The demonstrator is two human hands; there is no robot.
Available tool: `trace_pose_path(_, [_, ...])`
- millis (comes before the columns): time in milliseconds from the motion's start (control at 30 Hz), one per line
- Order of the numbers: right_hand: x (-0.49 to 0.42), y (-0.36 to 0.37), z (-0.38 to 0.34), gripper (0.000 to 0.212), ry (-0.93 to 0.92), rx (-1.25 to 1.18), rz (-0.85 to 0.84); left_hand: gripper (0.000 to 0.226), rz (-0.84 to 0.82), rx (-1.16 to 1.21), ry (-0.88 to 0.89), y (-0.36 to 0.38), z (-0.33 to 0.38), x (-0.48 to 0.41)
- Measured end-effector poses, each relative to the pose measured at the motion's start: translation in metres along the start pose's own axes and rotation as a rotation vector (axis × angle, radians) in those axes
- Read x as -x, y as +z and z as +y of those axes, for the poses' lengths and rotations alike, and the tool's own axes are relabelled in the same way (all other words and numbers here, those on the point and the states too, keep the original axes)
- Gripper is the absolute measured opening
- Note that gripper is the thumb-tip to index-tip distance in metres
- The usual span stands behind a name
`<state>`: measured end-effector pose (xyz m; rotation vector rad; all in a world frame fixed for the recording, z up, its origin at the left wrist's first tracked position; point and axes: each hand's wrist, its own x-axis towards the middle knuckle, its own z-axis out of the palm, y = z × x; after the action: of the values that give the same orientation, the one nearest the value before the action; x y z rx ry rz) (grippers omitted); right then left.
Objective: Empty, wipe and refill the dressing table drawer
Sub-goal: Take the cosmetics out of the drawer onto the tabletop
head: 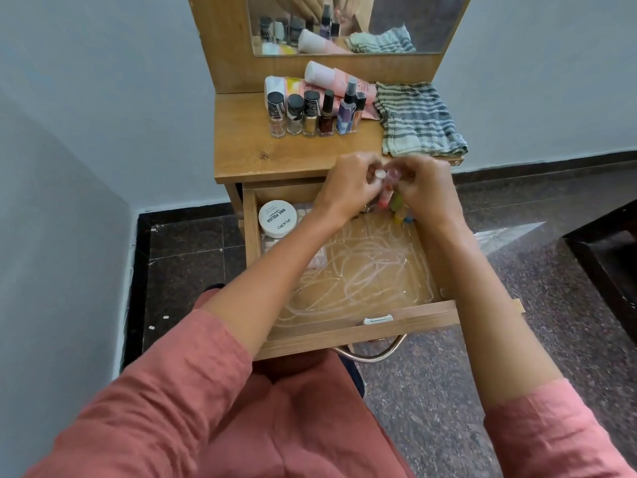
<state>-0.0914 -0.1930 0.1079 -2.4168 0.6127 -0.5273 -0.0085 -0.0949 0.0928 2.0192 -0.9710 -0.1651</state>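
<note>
The wooden drawer [362,331] of the dressing table [300,157] is pulled out toward me, its floor streaked with pale lines. My left hand [348,191] and my right hand [425,191] meet over the drawer's back edge, both closed around a bunch of small colourful tubes [389,201] with pale caps. A round white nail polish remover tub [277,217] sits in the drawer's back left corner, on a flat pale packet [317,258]. A striped cloth [418,120] lies folded on the tabletop at the right.
Several nail polish bottles [303,113] and a spray bottle [348,106] stand on the tabletop, with pink and white tubes [331,79] lying behind them under the mirror [351,25]. Grey walls flank the table. My knees in pink fabric are below the drawer's metal handle [374,353].
</note>
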Motion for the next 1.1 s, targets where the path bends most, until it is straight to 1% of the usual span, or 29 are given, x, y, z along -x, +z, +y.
trace_pose_path(100, [-0.01,-0.007,-0.021,0.018,-0.049,-0.021,0.038,0.014,0.063,-0.001,0.028,-0.025,0.007,-0.006])
trace_pose_path(233, [-0.026,-0.005,-0.046,0.019,-0.08,-0.106,0.03,0.014,0.137,0.012,0.015,-0.055,0.006,-0.01])
trace_pose_path(433, [-0.051,0.022,-0.076,0.016,-0.137,-0.122,0.012,0.017,0.217,-0.01,-0.058,-0.094,-0.016,-0.016])
trace_pose_path(567, [-0.061,0.041,-0.087,0.016,-0.154,-0.09,0.006,0.019,0.277,-0.033,-0.085,-0.109,-0.027,-0.019])
trace_pose_path(867, [-0.068,0.056,-0.094,0.015,-0.182,-0.037,0.012,0.021,0.297,-0.058,-0.119,-0.113,-0.042,-0.023])
trace_pose_path(1100, [-0.071,0.059,-0.095,0.021,-0.203,-0.064,0.018,0.022,0.295,-0.073,-0.124,-0.11,-0.044,-0.027])
